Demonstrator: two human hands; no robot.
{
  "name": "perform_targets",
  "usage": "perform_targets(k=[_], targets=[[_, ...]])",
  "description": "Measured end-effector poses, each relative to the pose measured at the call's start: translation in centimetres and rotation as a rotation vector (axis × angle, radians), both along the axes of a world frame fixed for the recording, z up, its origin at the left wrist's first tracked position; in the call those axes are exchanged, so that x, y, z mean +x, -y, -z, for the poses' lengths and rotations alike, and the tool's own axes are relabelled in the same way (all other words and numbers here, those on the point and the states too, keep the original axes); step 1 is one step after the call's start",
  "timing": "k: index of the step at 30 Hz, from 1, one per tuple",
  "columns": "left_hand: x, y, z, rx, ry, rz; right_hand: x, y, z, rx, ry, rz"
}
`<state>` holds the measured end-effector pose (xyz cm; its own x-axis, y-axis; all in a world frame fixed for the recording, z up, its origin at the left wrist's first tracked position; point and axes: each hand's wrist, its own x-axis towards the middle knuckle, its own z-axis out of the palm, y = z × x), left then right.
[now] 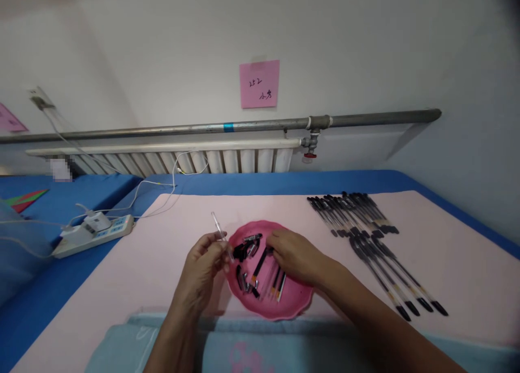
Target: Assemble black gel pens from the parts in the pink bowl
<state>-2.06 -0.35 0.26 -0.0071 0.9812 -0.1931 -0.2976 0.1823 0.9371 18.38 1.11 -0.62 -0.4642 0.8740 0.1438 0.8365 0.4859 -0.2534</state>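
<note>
My left hand (203, 262), just left of the pink plate (280, 312), pinches a clear pen barrel (218, 225) that tilts up and away. Over the plate, my right hand (294, 253) has its fingers closed on the upper end of a black ink refill (260, 264); the fingertips are partly hidden. Other refills and clear tubes (278, 283) lie in the plate below that hand. Black pen caps (240, 252) and small clear-and-black pen parts (246, 282) sit on the plate's left side.
Several assembled black pens (349, 213) lie in a row at the right, with more pens (396, 275) in front. A power strip (97, 235) with plugs and white cables is at the left. A light blue cloth (227, 340) covers the near edge. Behind stands a radiator (244, 160).
</note>
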Motion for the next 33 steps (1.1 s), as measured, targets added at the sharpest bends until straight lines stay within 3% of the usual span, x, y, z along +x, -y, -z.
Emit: perform_targets(k=[3,8,14,20,23,26,29,33], targets=[[-0.2,-0.2,0.1,-0.016,0.067,0.015,-0.4,0.0,-0.3,0.03,-0.043,-0.048],[0.4,0.0,0.3,-0.005,0.124,0.064,-1.7,0.2,0.2,0.03,-0.04,-0.267],[0.7,0.0,0.3,-0.013,0.159,0.056,-2.6,0.8,1.4,0.021,0.046,-0.197],[0.5,-0.2,0.1,-0.053,0.241,0.046,-2.4,0.4,1.4,0.059,0.066,-0.219],[0.2,-0.3,-0.1,-0.07,0.319,0.035,-2.0,0.3,0.1,0.138,-0.122,-0.182],[-0.1,-0.4,-0.2,-0.075,0.41,0.025,-1.7,0.9,-2.1,0.212,-0.397,-0.033],[-0.1,-0.3,0.0,-0.093,0.472,0.02,-1.9,2.1,-3.8,0.172,-0.692,0.08],[0.0,-0.2,0.0,-0.068,0.463,0.048,-2.6,3.3,-4.5,0.145,-1.087,0.071]])
